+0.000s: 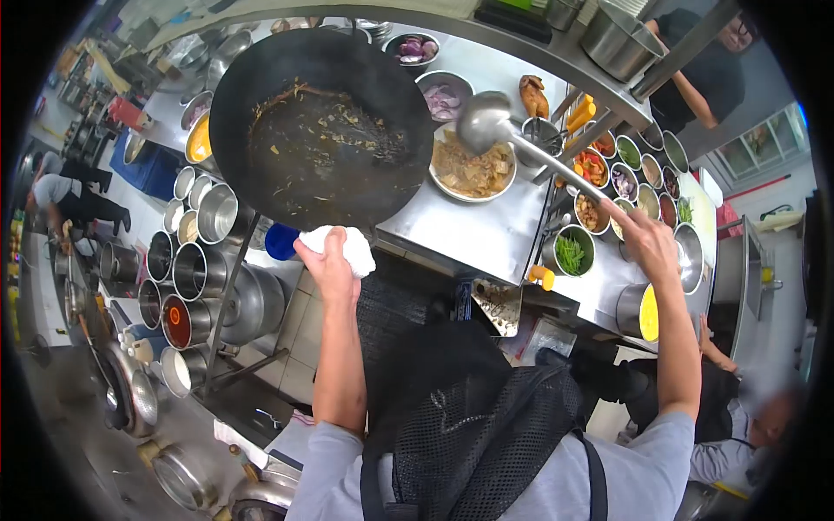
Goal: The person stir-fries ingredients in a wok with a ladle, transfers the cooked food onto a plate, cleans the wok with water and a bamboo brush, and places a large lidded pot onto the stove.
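Observation:
My left hand [333,269] is closed on a folded white cloth [357,252] at the near rim of a large black wok [326,130]. Brown bits and an oily residue cling to the wok's inside, and it is tilted so the inside faces me. My right hand [645,236] grips the long handle of a metal ladle [484,123]. The ladle's bowl hangs just over the far edge of a white plate of cooked food [473,167], which stands on the steel counter [460,221]. Cloth and fingers hide where the wok is gripped.
Bowls of sliced onion [443,97] and whole red onions [415,49] stand behind the plate. Bowls of cut vegetables [573,252] fill the right side. Metal pots [200,269] line a left shelf. People [725,417] work nearby. An overhead steel shelf [565,43] crosses above.

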`<state>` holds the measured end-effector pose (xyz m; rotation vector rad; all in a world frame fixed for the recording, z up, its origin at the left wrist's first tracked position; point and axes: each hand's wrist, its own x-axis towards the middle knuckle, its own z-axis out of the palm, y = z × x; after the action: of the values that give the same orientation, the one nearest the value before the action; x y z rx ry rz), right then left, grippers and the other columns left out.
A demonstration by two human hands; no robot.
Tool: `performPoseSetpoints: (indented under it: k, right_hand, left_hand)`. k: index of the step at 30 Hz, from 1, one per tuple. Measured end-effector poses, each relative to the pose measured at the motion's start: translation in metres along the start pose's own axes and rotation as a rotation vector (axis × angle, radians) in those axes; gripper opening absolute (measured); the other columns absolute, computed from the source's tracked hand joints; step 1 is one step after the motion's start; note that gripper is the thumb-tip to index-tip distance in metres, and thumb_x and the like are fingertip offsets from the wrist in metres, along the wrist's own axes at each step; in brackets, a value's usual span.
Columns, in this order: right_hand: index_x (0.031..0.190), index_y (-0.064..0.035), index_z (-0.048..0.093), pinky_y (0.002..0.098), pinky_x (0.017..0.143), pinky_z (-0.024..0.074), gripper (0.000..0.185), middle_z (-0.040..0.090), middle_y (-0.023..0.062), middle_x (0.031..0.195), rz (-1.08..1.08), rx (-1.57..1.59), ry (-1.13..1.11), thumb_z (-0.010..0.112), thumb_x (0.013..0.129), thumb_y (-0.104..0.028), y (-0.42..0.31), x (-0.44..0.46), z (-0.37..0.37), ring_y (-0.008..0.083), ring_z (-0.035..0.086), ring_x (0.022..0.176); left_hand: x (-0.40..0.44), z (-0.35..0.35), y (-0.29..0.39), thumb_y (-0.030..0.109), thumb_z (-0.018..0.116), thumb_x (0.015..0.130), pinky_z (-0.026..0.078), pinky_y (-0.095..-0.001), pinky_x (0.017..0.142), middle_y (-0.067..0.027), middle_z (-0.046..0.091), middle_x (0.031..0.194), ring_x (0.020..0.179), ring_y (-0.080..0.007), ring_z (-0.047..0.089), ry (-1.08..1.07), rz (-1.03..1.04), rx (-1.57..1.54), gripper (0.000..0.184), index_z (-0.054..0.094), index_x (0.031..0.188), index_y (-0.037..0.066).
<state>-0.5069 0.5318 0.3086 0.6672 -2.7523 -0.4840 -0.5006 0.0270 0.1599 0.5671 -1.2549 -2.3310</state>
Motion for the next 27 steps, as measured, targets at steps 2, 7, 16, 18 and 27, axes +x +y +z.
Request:
performPoseSetpoints:
  k: [2,7,16,18,27]
  right_hand:
    - [0.154,-0.0387,0.054,0.0411,0.054,0.0566,0.074,0.06,0.0043,0.079,0.02,-0.001,0.004,0.066,0.089,-0.004,-0.011,-0.007,-0.016,0.0246,0.066,0.059]
    - [0.151,-0.0233,0.058,0.0425,0.057,0.0583,0.068,0.064,0.0066,0.081,-0.063,0.396,0.271,0.071,0.087,-0.002,-0.118,-0.011,0.009,0.0259,0.068,0.063]
    - [0.16,-0.021,0.043,0.0433,0.056,0.0563,0.065,0.065,0.0078,0.084,-0.54,1.005,0.071,0.069,0.101,-0.027,-0.414,0.024,-0.022,0.0306,0.068,0.066]
    - [0.163,-0.0246,0.038,0.0442,0.06,0.0589,0.063,0.072,0.011,0.095,-0.741,1.043,-0.043,0.062,0.105,-0.033,-0.462,0.031,-0.044,0.0326,0.071,0.073]
    - [0.162,-0.0234,0.039,0.0492,0.078,0.0573,0.061,0.075,0.0205,0.103,-1.351,1.134,-0.744,0.062,0.106,-0.034,-0.647,0.07,-0.114,0.0416,0.073,0.085]
  left_hand:
    - [-0.002,-0.014,0.007,0.002,0.066,0.095,0.057,-0.0343,0.07,-0.0048,0.059,0.103,0.086,-0.0148,0.062,0.031,-0.026,-0.04,0.043,0.041,0.129,0.008]
    - [-0.041,-0.091,0.052,0.005,0.068,0.092,0.06,-0.0381,0.073,-0.0081,0.066,0.098,0.091,-0.0217,0.069,0.091,-0.192,-0.18,0.02,0.059,0.11,0.004]
    - [-0.264,-0.324,0.152,0.018,0.064,0.092,0.061,-0.0338,0.066,-0.0148,0.07,0.102,0.085,-0.0253,0.072,0.369,-0.166,-0.186,0.033,0.061,0.117,-0.003]
    - [-0.316,-0.357,0.176,0.02,0.063,0.092,0.06,-0.0332,0.064,-0.0153,0.071,0.1,0.08,-0.0247,0.071,0.517,-0.182,-0.134,0.038,0.061,0.121,-0.004]
    - [-0.452,-0.395,0.116,0.023,0.064,0.092,0.054,-0.033,0.059,-0.0103,0.071,0.087,0.071,-0.022,0.07,1.306,0.219,-0.193,0.025,0.066,0.107,0.002]
